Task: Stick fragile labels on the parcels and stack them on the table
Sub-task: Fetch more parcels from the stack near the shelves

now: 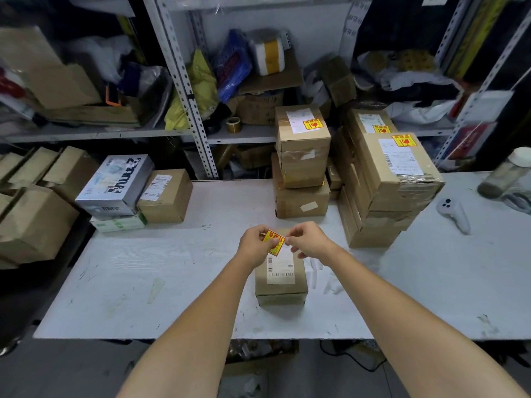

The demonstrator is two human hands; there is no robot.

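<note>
Silver box (115, 185): at the table's left edge, on top of a flat white-and-green box. No yellow sticker shows on it.
Brown box (165, 195): touching the silver box's right side. It has a shipping slip on top and no fragile sticker in sight.
Table (172, 268): white, scuffed top.
Left hand (254, 244): fingers curled, pinching the label's left edge.
Label (274, 242): yellow and red, tilted, held in the air between both hands just above the parcel's far end. It is not stuck down yet.
Right hand (307, 239): thumb and forefinger pinched on the label's right corner, probably working the backing loose. The other fingers are loosely curled.
Parcel (280, 278): small brown box lying flat in front of the person, under the hands, white slip facing up.
Risk, label: the glue side could fold onto itself or cling to a fingertip while the corner is worked. A hard pull could tear it.
Risk, placement: laid down from this tilt, it could land crooked or cover the barcode on the slip.
Left stack (301, 162): three boxes, with a sticker on the top one.
Right stack (385, 179): taller and stickered, and its boxes look unevenly aligned. Setting a parcel on it carelessly could shift it.
Controller (454, 214): white, lying right of the stacks.
Jar (505, 173): at the far right edge.
</note>
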